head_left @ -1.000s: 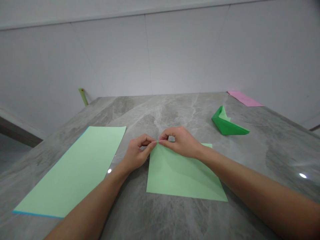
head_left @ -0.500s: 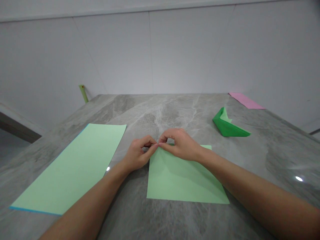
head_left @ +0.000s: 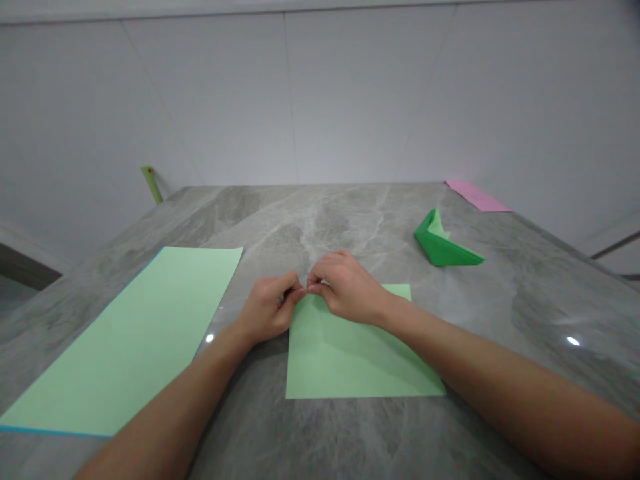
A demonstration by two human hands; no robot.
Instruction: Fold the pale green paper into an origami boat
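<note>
Paper [head_left: 360, 363], pale green, lies on the near middle of the grey table [head_left: 320, 437], its far left corner pinched by both the left hand [head_left: 267, 308] and the right hand [head_left: 349, 288], fingertips close together. A blue-edged green sheet [head_left: 135, 340] lies left; a folded green shape [head_left: 443, 248] and pink sheet [head_left: 479, 197] sit far right.

I work in dim, greyish light. White glare spots [head_left: 210, 338] gleam on the glossy tabletop [head_left: 345, 220], one beside my left forearm [head_left: 200, 393], one far right. My right forearm [head_left: 480, 360] softly shadows the green sheet [head_left: 335, 373]; my fingertips [head_left: 299, 293] look slightly blurred, and the upper right corner is darker.
</note>
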